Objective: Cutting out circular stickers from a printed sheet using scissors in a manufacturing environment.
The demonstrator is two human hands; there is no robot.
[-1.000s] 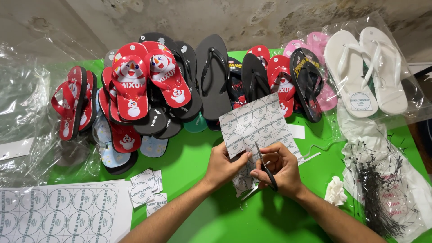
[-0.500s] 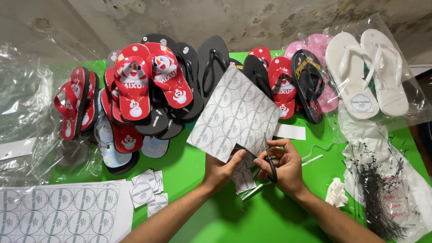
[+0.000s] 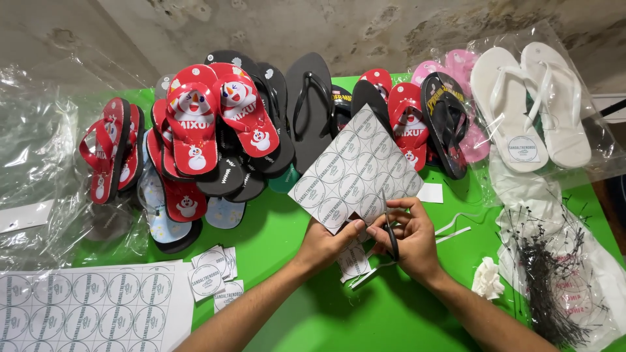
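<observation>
Left hand (image 3: 324,246) pinches label sheet (image 3: 355,171) by lower edge; right hand (image 3: 409,236) grips black scissors (image 3: 391,229), blades at sheet, above green table (image 3: 280,228).

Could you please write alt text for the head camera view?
The left hand holds a sheet of round labels while the right hand cuts it with scissors over a green table lined with flip-flops.

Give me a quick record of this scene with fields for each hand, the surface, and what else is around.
left hand: holds sheet of round labels by its lower edge
right hand: holds black scissors, blades at the sheet
surface: green table
behind: piled flip-flops, white pair in a clear bag
front left: cut labels, another label sheet
</observation>
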